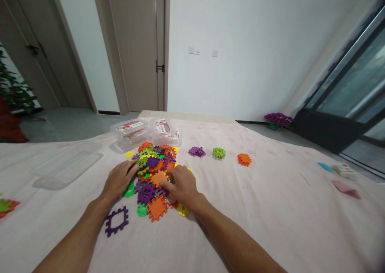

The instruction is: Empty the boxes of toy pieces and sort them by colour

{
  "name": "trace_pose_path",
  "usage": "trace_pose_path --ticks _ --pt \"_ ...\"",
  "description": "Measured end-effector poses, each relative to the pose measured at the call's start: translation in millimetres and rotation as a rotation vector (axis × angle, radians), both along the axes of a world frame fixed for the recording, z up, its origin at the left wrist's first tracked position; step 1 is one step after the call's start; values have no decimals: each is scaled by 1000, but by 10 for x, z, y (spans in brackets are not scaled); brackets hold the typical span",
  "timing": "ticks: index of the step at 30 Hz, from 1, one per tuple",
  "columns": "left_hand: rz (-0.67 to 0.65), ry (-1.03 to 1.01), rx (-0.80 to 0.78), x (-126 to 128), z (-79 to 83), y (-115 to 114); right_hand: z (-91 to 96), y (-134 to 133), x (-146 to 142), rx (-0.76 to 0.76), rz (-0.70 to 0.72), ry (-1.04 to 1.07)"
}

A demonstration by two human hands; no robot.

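A mixed pile of plastic interlocking pieces [146,192] in orange, purple, green and yellow lies on the cloth between my hands. My left hand [120,180] rests against the pile's left side, thumb and fingers slightly apart, beside a yellow-green piece [142,162]. At the right side, my right hand [184,185] is closed with its thumb on an orange square piece [159,179]; the fingertips are partly hidden. A purple square frame piece [116,221] lies apart near my left forearm. Another orange square piece [157,208] is at the pile's front.
Beyond the pile sit small groups of purple pieces [197,151], green pieces [219,153] and orange pieces [244,159]. Clear plastic boxes [130,133] stand behind it, and a clear tray [67,166] lies left. Far right are a pink item [345,189] and a white box [345,171].
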State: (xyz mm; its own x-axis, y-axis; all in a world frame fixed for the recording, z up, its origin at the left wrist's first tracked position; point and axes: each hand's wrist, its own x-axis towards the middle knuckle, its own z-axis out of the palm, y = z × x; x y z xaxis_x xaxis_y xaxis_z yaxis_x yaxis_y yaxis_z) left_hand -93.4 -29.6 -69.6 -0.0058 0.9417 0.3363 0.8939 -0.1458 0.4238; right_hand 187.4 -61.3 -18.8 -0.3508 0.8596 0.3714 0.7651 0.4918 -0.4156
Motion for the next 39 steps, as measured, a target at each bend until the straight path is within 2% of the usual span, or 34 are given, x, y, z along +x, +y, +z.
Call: trace_pose_path --ticks 5,12,16,19,22,27,34,39 --pt "-5 3 4 -16 -19 13 -111 40 5 -12 -38 110" --pt "2 0 11 -18 -26 17 -169 118 74 -47 -12 488" --pt "-11 -5 7 -23 -17 13 -135 271 252 -116 -34 749" --pt "-19 -9 8 -35 -22 20 -113 455 513 -112 -137 920" --pt "-18 -8 8 -52 -43 34 -120 639 846 -98 -310 1058" --pt "-28 -14 17 -88 -98 60 -230 849 1404 -35 -592 1239" --pt "-29 -1 30 -144 -169 100 -389 963 2045 78 -840 1404" --pt "-21 10 37 -162 -201 107 -416 954 2341 93 -989 1519"
